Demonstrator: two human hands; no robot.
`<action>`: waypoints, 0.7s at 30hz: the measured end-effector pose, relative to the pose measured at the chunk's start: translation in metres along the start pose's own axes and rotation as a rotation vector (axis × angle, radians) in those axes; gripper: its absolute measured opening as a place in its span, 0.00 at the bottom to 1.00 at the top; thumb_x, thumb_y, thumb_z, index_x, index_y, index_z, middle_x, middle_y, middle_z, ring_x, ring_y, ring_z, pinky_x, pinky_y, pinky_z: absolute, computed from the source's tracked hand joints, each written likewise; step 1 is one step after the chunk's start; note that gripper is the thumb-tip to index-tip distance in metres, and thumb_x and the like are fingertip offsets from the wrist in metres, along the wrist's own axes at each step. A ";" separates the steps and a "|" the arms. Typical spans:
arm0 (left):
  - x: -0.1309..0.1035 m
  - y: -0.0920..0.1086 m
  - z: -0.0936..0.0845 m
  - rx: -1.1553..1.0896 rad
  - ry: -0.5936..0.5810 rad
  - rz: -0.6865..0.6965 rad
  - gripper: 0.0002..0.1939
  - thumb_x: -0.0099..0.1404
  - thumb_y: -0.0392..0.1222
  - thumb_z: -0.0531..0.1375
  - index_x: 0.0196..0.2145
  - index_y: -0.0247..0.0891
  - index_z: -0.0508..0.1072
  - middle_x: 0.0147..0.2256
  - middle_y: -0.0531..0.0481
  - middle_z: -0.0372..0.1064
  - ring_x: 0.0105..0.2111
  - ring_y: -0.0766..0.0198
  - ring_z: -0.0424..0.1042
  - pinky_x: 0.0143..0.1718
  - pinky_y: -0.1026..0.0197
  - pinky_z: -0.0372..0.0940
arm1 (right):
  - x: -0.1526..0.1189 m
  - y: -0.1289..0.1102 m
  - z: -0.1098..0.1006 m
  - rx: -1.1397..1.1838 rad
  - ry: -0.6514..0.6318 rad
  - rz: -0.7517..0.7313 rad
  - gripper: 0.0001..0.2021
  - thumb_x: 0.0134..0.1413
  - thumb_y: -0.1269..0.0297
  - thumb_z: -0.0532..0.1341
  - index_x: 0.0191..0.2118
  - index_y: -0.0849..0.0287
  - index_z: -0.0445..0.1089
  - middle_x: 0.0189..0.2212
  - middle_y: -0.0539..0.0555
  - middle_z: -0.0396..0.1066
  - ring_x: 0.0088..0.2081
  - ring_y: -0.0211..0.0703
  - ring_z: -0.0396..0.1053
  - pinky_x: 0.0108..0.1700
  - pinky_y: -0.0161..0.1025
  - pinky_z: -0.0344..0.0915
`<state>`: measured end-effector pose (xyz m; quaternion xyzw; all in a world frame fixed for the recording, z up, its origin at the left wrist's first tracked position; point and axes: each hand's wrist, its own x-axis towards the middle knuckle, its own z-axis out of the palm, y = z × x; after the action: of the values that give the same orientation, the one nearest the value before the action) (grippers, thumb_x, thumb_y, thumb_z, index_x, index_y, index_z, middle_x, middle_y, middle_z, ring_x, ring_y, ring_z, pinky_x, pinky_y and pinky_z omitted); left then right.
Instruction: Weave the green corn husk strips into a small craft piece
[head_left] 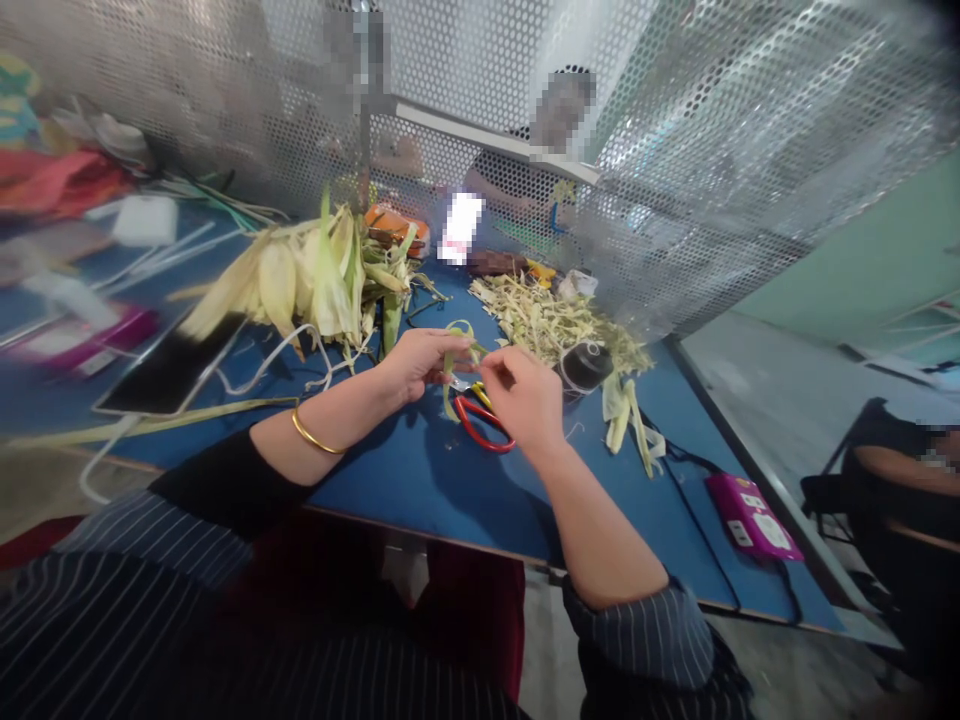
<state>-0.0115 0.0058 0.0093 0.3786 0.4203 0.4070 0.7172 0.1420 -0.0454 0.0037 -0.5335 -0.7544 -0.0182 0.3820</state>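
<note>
Over the blue table [390, 450], my left hand [426, 366] holds a thin green husk strip [450, 385] that curls up above its fingers and hangs down below them. My right hand [525, 393] is closed, its thumb and forefinger pinched at the strip's right end, close to the left fingertips. Beneath the hands lie scissors with red handles [484, 435], partly hidden by my right hand. A yellow piece shows beside them. A black spool of thread [585, 368] stands just right of my right hand.
Pale corn husks [315, 275] are heaped at the back left, and shredded husk pieces [540, 320] at the back right. A dark tablet [172, 365] and white cable lie left. A purple box [754, 517] sits at the right edge. Behind the perforated screen [480, 60] is a person.
</note>
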 end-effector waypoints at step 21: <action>0.000 0.000 0.000 0.251 -0.081 0.125 0.07 0.54 0.40 0.65 0.28 0.32 0.77 0.25 0.45 0.74 0.19 0.70 0.67 0.14 0.68 0.50 | 0.009 0.001 0.007 0.835 0.426 0.416 0.11 0.57 0.55 0.57 0.36 0.55 0.70 0.37 0.53 0.72 0.41 0.41 0.70 0.45 0.42 0.66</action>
<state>-0.0113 0.0053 0.0093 0.5071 0.4142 0.3794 0.6537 0.1375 -0.0348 0.0033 -0.4586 -0.4805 0.2529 0.7035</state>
